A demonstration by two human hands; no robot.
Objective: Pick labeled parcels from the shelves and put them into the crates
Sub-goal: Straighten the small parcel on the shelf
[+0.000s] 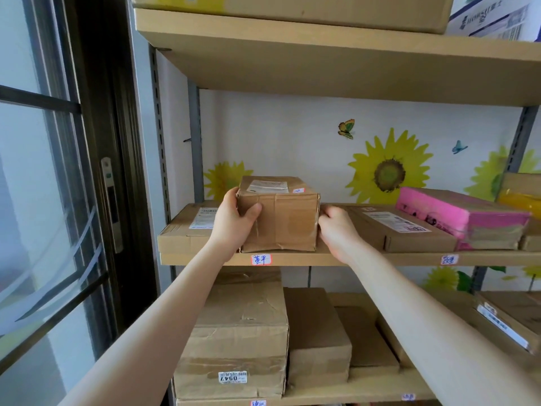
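Observation:
A small brown cardboard parcel (281, 215) with a white label on top stands on the middle shelf (366, 257), partly on a flat brown box (187, 230). My left hand (235, 221) grips its left side, thumb across the front face. My right hand (336, 230) holds its right side, fingers curled behind the right edge. No crate is in view.
A flat labeled box (401, 230) and a pink parcel (462, 218) lie to the right on the same shelf. Several brown boxes (243, 332) fill the shelf below. A larger carton (292, 7) sits on the top shelf. A glass door (44, 200) is at the left.

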